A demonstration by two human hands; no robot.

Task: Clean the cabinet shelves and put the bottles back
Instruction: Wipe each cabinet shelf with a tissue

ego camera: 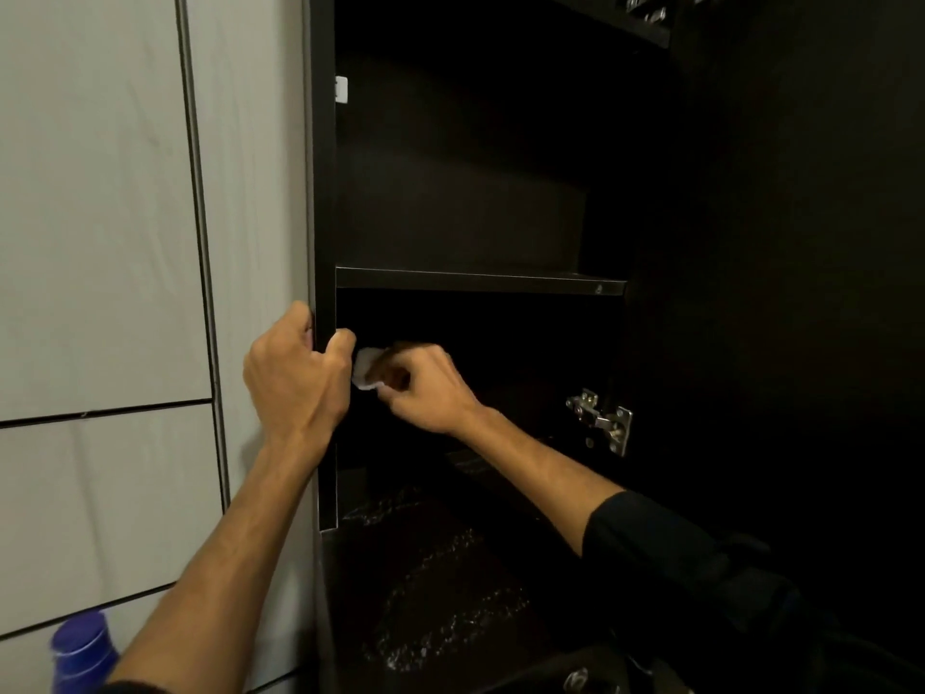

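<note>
A dark cabinet stands open, with one shelf [480, 282] across its middle and nothing visible on it. My left hand [295, 378] grips the cabinet's left side panel [324, 202], fingers curled round its front edge. Just to its right, inside the lower compartment, my right hand [425, 388] holds a small white cloth [365, 365] bunched in its fingers, close to the inner left wall. A blue-capped bottle [82, 648] shows at the bottom left corner, partly hidden by my left forearm.
Grey wall tiles [100, 217] fill the left. The open cabinet door [776, 242] hangs at right with a metal hinge [600, 418]. Below the cabinet lies a dark speckled countertop [440, 583], with a metal fitting [575, 681] at the bottom edge.
</note>
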